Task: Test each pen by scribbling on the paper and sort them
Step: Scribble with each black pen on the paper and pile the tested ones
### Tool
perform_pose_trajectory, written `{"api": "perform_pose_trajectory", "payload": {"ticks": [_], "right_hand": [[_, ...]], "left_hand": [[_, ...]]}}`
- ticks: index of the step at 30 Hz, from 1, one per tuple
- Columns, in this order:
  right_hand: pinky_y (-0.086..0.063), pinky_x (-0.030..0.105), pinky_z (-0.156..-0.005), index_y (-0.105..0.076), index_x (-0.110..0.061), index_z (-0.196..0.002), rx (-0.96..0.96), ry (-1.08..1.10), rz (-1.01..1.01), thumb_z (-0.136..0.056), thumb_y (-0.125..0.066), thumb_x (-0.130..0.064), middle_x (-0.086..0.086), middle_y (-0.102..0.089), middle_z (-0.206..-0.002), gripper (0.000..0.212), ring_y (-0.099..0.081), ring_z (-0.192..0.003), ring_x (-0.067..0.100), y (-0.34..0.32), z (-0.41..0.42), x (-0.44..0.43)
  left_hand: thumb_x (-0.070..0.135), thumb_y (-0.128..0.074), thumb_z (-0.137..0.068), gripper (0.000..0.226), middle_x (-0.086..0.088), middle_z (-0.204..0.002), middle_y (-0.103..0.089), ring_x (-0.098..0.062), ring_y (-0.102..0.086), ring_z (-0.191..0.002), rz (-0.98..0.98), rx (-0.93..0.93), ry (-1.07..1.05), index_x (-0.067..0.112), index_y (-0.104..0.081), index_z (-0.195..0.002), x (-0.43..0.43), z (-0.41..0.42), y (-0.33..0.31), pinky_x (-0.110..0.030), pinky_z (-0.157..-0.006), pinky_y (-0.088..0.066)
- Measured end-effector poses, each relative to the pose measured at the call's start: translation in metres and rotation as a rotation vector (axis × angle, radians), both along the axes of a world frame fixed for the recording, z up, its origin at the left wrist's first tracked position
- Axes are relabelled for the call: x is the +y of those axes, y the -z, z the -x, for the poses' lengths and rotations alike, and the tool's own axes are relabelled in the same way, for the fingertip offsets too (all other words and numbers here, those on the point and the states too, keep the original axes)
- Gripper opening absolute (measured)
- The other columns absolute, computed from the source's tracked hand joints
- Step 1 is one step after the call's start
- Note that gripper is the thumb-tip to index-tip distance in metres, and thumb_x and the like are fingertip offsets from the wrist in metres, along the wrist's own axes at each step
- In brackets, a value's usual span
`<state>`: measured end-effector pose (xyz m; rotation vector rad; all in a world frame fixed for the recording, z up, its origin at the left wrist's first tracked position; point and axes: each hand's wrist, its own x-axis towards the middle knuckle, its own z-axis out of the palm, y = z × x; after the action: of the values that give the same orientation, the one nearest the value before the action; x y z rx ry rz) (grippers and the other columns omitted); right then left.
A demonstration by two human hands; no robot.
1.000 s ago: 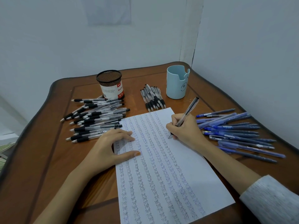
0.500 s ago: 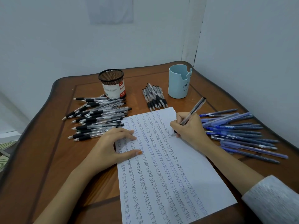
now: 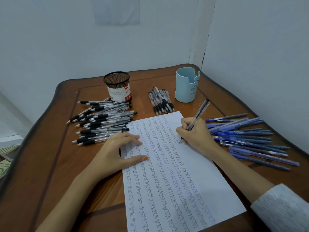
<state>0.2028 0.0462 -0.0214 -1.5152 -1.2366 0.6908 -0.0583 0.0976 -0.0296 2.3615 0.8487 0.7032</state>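
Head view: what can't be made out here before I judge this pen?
Whether the pen leaves ink: head view, fresh stroke too small, and the right hand covers the paper beside the tip.
Cup bottoms: mesh cup and blue cup, head view, hidden by their own walls.
Paper's near end: head view, cut off by the bottom edge.

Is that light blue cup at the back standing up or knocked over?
Upright. The light blue cup stands on its base on the table, with its open mouth facing up.
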Motion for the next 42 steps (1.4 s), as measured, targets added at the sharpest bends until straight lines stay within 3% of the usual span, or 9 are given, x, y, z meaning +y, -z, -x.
{"api": "perform_pose_trajectory", "payload": {"ticks": [9,15,17,20,26,32,39,42], "right_hand": [[-0.044,0.017,-0.042,-0.045,-0.003,-0.059,-0.041,0.042,0.015,-0.084,-0.057,0.006,0.011,-0.042,-0.055,0.03,-0.051,-0.048,0.017,0.002,0.001,0.002],[-0.028,0.017,-0.033,-0.056,-0.009,-0.059,0.279,-0.087,0.069,-0.097,-0.053,-0.015,0.01,-0.05,-0.056,0.038,-0.039,-0.036,0.009,-0.004,-0.003,-0.002],[-0.027,0.017,-0.034,-0.053,-0.005,-0.076,0.333,-0.114,0.071,-0.099,-0.049,-0.029,0.001,-0.049,-0.051,0.033,-0.035,-0.036,0.008,-0.006,-0.003,-0.002],[-0.024,0.02,-0.037,-0.049,-0.012,-0.1,0.337,-0.11,0.076,-0.095,-0.04,-0.047,-0.003,-0.043,-0.049,0.037,-0.032,-0.04,0.008,-0.006,-0.003,-0.003],[-0.034,0.015,-0.037,-0.055,-0.02,-0.117,0.327,-0.166,0.058,-0.101,-0.044,-0.021,0.005,-0.059,-0.057,0.019,-0.038,-0.036,0.008,-0.008,-0.004,-0.003],[-0.034,0.019,-0.041,-0.055,-0.02,-0.119,0.212,-0.117,0.0,-0.1,-0.038,-0.036,-0.004,-0.043,-0.047,0.03,-0.037,-0.042,0.007,-0.008,-0.002,-0.004],[-0.032,0.021,-0.038,-0.057,-0.014,-0.113,0.119,-0.115,0.027,-0.102,-0.038,-0.029,-0.006,-0.044,-0.044,0.027,-0.036,-0.038,0.007,-0.007,-0.002,-0.006],[-0.034,0.022,-0.04,-0.055,-0.017,-0.12,0.18,-0.093,0.085,-0.104,-0.033,-0.021,-0.004,-0.046,-0.046,0.027,-0.039,-0.04,0.008,-0.007,-0.001,-0.002]], "left_hand": [[0.067,-0.069,-0.068,0.046,0.026,-0.118,-0.06,0.002,-0.053,-0.115,-0.005,-0.001,0.004,0.038,-0.068,-0.103,0.001,0.0,0.001,-0.031,-0.097,-0.044],[0.068,-0.068,-0.068,0.047,0.025,-0.118,-0.06,0.003,-0.053,-0.114,-0.004,0.001,-0.001,0.037,-0.068,-0.103,0.001,0.0,0.001,-0.031,-0.097,-0.044],[0.068,-0.068,-0.068,0.047,0.026,-0.118,-0.06,0.004,-0.053,-0.114,-0.007,-0.001,-0.001,0.037,-0.069,-0.103,0.001,0.0,0.001,-0.029,-0.097,-0.044],[0.068,-0.069,-0.068,0.045,0.027,-0.118,-0.059,0.004,-0.053,-0.115,-0.007,0.0,0.0,0.039,-0.068,-0.103,0.001,0.0,0.0,-0.027,-0.097,-0.043],[0.067,-0.069,-0.068,0.047,0.025,-0.118,-0.061,0.005,-0.053,-0.113,-0.017,0.009,0.006,0.035,-0.069,-0.104,0.0,0.0,0.0,-0.023,-0.095,-0.042],[0.07,-0.067,-0.067,0.05,0.026,-0.118,-0.06,0.006,-0.051,-0.114,-0.006,0.03,-0.001,0.037,-0.068,-0.104,0.0,0.0,-0.001,-0.017,-0.093,-0.038],[0.069,-0.068,-0.068,0.048,0.026,-0.118,-0.06,0.006,-0.052,-0.114,-0.001,0.016,0.0,0.037,-0.069,-0.104,0.0,0.0,-0.001,-0.019,-0.094,-0.04],[0.068,-0.069,-0.068,0.046,0.027,-0.117,-0.06,0.006,-0.052,-0.113,-0.001,0.009,-0.003,0.038,-0.068,-0.103,0.0,0.0,-0.001,-0.02,-0.094,-0.04]]}}
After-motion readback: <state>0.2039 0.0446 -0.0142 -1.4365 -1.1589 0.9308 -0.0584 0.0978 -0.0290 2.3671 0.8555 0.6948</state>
